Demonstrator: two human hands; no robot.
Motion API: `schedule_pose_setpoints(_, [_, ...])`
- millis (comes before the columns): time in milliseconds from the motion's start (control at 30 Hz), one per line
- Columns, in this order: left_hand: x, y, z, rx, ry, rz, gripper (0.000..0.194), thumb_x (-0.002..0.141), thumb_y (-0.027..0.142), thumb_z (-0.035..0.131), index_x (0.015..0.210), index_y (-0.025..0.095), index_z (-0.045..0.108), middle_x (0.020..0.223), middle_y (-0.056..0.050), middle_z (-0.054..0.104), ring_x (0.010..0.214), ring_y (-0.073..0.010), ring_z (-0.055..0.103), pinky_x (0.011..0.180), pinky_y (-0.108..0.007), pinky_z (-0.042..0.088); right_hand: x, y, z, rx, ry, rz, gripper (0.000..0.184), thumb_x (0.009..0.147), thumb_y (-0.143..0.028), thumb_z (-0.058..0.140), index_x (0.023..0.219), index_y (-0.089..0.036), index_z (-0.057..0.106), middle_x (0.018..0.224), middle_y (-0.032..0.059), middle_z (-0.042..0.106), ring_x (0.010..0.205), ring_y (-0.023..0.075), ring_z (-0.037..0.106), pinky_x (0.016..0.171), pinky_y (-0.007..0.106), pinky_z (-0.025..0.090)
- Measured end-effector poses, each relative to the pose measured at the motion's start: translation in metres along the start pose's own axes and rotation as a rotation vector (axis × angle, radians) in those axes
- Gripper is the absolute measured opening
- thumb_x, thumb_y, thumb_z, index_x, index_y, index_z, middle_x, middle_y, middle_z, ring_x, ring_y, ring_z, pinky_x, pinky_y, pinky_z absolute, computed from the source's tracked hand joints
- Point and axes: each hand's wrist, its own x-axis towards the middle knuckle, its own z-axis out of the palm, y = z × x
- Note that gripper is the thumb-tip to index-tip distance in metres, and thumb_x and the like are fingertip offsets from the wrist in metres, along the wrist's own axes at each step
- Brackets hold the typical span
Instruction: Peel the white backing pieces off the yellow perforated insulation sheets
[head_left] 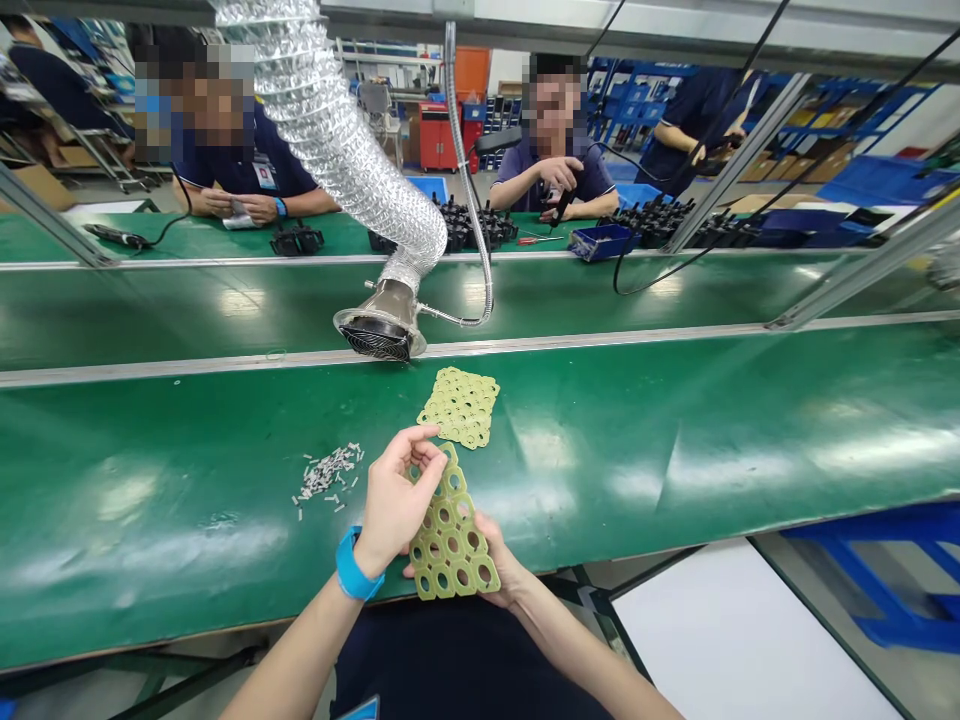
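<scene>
A yellow-green sheet of joined rings [452,535] is held over the near edge of the green bench [675,460]. My right hand [501,568] lies under it, supporting its lower end. My left hand [397,495], with a blue wristband, pinches the sheet's upper left edge between thumb and fingers. A second ring sheet [460,406] lies flat on the bench just beyond. A small heap of white pins [327,472] lies to the left of my left hand.
A silver flexible duct with a fan-like nozzle [379,330] hangs down to the bench behind the flat sheet, beside a gooseneck arm [480,250]. Across the belt, two people sit working among black parts [480,225] and a blue tray [602,241].
</scene>
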Motion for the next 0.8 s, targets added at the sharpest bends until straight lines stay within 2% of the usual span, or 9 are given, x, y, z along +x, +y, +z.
schedule_pose_setpoints(233, [-0.001, 0.001, 0.001, -0.005, 0.003, 0.001, 0.026, 0.085, 0.023, 0.06, 0.111, 0.018, 0.059, 0.078, -0.001, 0.062, 0.074, -0.0126, 0.059, 0.071, -0.025, 0.049, -0.001, -0.003, 0.005, 0.005, 0.001, -0.017, 0.078, 0.061, -0.07, 0.071, 0.119, -0.02, 0.058, 0.103, 0.012, 0.071, 0.093, 0.0321, 0.068, 0.085, 0.052, 0.051])
schedule_pose_setpoints(400, [-0.002, 0.002, -0.001, 0.029, -0.006, 0.019, 0.028, 0.084, 0.02, 0.059, 0.112, 0.018, 0.059, 0.077, 0.001, 0.062, 0.072, -0.0118, 0.059, 0.07, -0.024, 0.05, 0.001, 0.003, -0.001, 0.018, -0.01, -0.045, 0.071, 0.064, -0.061, 0.073, 0.119, -0.021, 0.058, 0.102, 0.0118, 0.07, 0.092, 0.0318, 0.068, 0.084, 0.054, 0.052])
schedule_pose_setpoints(667, [-0.009, 0.011, 0.002, 0.252, 0.061, 0.261, 0.027, 0.085, 0.013, 0.055, 0.11, 0.02, 0.06, 0.073, 0.003, 0.062, 0.066, -0.0101, 0.058, 0.068, -0.022, 0.05, 0.003, 0.006, -0.006, -0.003, -0.015, -0.078, 0.065, 0.066, -0.06, 0.074, 0.118, -0.023, 0.061, 0.106, 0.0107, 0.07, 0.096, 0.0313, 0.066, 0.086, 0.053, 0.051])
schedule_pose_setpoints(800, [-0.009, 0.011, 0.003, 0.265, 0.052, 0.255, 0.026, 0.085, 0.014, 0.055, 0.11, 0.02, 0.061, 0.072, 0.003, 0.064, 0.066, -0.0106, 0.06, 0.067, -0.022, 0.051, 0.003, 0.008, -0.009, -0.02, 0.001, -0.096, 0.063, 0.067, -0.061, 0.073, 0.115, -0.022, 0.062, 0.105, 0.0116, 0.07, 0.099, 0.0315, 0.066, 0.088, 0.052, 0.05])
